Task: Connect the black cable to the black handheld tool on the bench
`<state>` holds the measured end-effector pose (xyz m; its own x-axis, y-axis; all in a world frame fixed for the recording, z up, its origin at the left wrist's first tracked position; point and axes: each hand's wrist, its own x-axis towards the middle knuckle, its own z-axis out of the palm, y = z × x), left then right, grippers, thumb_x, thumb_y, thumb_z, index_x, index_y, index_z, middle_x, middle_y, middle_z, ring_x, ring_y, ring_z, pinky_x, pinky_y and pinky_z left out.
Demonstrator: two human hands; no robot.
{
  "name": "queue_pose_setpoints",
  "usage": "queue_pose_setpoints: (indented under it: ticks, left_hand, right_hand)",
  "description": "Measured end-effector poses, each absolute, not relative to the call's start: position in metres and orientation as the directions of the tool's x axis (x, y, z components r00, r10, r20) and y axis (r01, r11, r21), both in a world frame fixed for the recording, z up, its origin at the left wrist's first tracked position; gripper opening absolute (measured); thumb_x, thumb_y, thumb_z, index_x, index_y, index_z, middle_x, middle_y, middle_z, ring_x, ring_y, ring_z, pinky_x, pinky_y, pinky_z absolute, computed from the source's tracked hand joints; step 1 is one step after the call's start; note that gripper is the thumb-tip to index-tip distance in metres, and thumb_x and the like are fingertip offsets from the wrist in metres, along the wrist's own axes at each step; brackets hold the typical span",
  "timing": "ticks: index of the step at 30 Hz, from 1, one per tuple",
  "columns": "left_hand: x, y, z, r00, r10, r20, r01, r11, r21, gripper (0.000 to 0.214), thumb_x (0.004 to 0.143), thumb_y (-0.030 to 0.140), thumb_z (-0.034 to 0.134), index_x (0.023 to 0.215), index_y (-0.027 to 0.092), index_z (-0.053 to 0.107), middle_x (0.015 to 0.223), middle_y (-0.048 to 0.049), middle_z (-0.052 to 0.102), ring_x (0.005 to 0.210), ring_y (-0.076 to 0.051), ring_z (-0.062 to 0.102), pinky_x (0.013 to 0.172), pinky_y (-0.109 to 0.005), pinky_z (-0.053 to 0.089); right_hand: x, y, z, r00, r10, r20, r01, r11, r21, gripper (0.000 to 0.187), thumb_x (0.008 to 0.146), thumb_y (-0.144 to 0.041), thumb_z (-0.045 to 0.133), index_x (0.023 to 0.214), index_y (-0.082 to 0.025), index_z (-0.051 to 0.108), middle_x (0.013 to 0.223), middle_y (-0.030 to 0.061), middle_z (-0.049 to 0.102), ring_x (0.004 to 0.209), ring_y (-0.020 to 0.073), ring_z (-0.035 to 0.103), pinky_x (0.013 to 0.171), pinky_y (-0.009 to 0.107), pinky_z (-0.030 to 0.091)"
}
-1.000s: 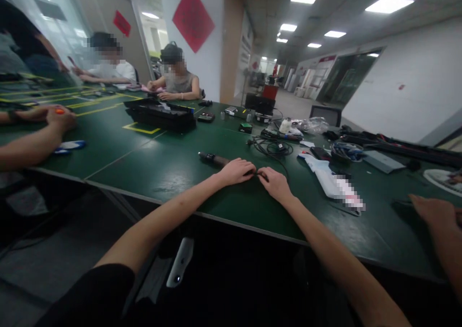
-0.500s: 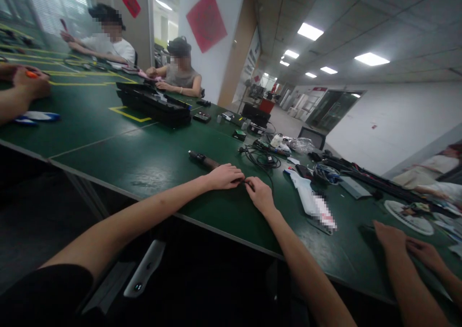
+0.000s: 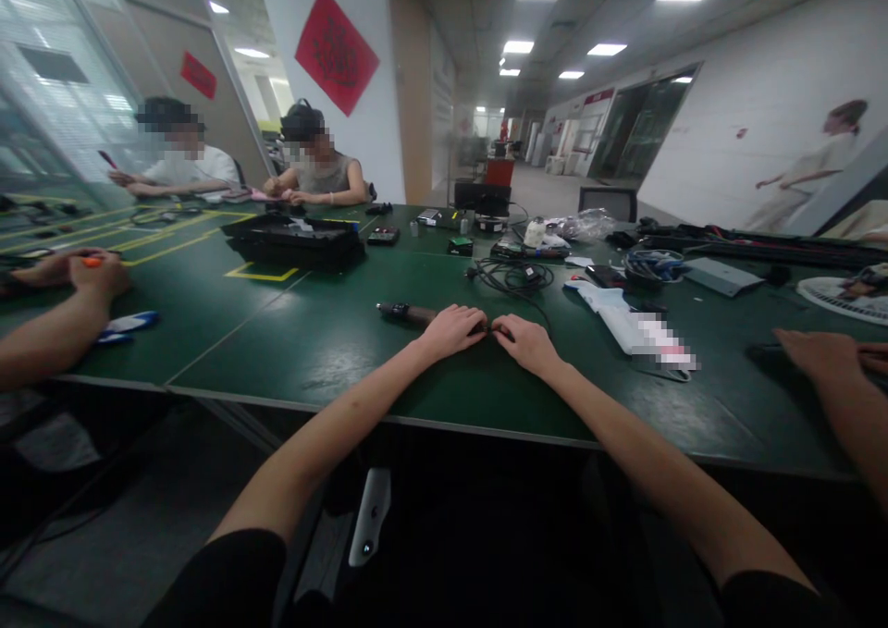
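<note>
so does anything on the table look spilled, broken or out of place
Nothing looks clearly spilled or broken. The untidiest spot is the black cable, lying in loose, overlapping loops beyond the tool and to its right, not neatly coiled; crumpled plastic sits farther back.

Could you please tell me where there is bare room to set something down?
Bare tabletop lies between the black tray and left forearm, and between the white packet and a neighbour's hand. It is crowded beyond the right hand, around the coiled cable.
</note>
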<state>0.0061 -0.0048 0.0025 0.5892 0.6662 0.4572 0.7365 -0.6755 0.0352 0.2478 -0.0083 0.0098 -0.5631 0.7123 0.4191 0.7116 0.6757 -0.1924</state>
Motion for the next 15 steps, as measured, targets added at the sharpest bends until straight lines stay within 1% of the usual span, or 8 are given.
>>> queue_pose_setpoints:
  ticks: [2,4,8,11,13,15]
  left_hand:
    - [0.0063,-0.0051,0.0026,0.607,0.656,0.449,0.727,-0.687,0.022,0.016,0.102,0.032,0.061,0.115,0.024,0.063,0.112,-0.0055,0.073,0.107,-0.024,0.068,0.091,-0.039,0.045]
    - [0.0065,-0.0058,0.003,0.624,0.64,0.448,0.713,-0.701,0.006,0.018,0.1,0.028,0.06,0.118,0.025,0.063,0.114,-0.0056,0.073,0.109,-0.025,0.068,0.092,-0.04,0.045]
    - [0.0071,-0.0071,0.004,0.596,0.656,0.462,0.735,-0.678,0.015,0.02,0.1,0.034,0.063,0.118,0.024,0.063,0.112,-0.0062,0.073,0.107,-0.025,0.068,0.092,-0.04,0.046]
    - [0.0069,-0.0074,0.0047,0.619,0.64,0.456,0.722,-0.692,-0.008,0.016,0.101,0.031,0.06,0.116,0.024,0.064,0.111,-0.0054,0.073,0.106,-0.025,0.068,0.091,-0.04,0.046]
    - [0.0066,-0.0076,0.0052,0.64,0.622,0.451,0.706,-0.708,-0.026,0.02,0.1,0.029,0.06,0.119,0.024,0.063,0.113,-0.0054,0.073,0.108,-0.025,0.068,0.091,-0.04,0.046]
    - [0.0064,-0.0078,0.0056,0.628,0.63,0.458,0.713,-0.701,-0.014,0.023,0.1,0.032,0.063,0.121,0.024,0.062,0.113,-0.0058,0.072,0.108,-0.025,0.068,0.091,-0.04,0.046]
  right_hand:
    - [0.2477,-0.0085,0.0098,-0.565,0.71,0.42,0.709,0.679,-0.192,0.017,0.104,-0.031,0.057,0.115,-0.027,0.069,0.108,0.0038,0.071,0.088,0.0189,0.065,0.076,0.028,0.044]
    - [0.2479,-0.0087,0.0099,-0.567,0.707,0.422,0.706,0.681,-0.193,0.017,0.104,-0.031,0.056,0.115,-0.027,0.069,0.108,0.0039,0.071,0.089,0.019,0.065,0.077,0.027,0.044]
    - [0.2483,-0.0089,0.0106,-0.567,0.707,0.423,0.707,0.682,-0.19,0.017,0.104,-0.03,0.057,0.115,-0.027,0.069,0.108,0.0039,0.071,0.089,0.0189,0.065,0.077,0.027,0.044]
    - [0.2483,-0.0088,0.0109,-0.573,0.703,0.422,0.704,0.685,-0.186,0.016,0.104,-0.029,0.057,0.115,-0.026,0.069,0.108,0.0038,0.071,0.089,0.0185,0.065,0.076,0.027,0.044]
    - [0.2482,-0.0088,0.0107,-0.572,0.702,0.425,0.705,0.685,-0.184,0.016,0.104,-0.029,0.057,0.114,-0.026,0.069,0.109,0.0038,0.071,0.09,0.0184,0.065,0.077,0.027,0.044]
    - [0.2481,-0.009,0.0105,-0.568,0.702,0.429,0.706,0.684,-0.183,0.015,0.103,-0.028,0.057,0.114,-0.026,0.069,0.108,0.0036,0.07,0.091,0.0185,0.065,0.078,0.027,0.044]
